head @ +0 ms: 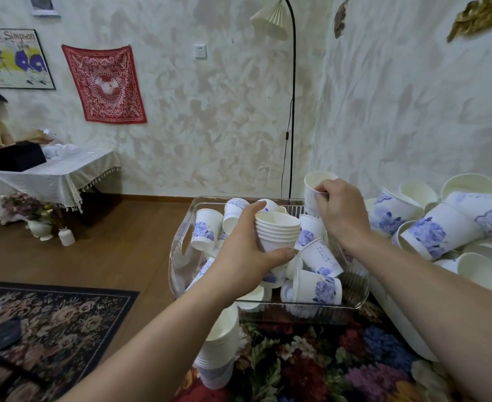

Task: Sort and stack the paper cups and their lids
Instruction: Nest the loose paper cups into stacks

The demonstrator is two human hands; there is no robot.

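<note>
A nested cup stack (278,232) is gripped by the left hand (246,256). One paper cup (314,192) is pinched at its rim by the right hand (342,211). Cups look v. light & easy to squash, so best held softly by the sides.

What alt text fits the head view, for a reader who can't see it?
Left hand grips a nested stack of paper cups over a clear tray of loose floral cups, while the right hand pinches a single cup by its rim. Larger cups are piled at right.
</note>
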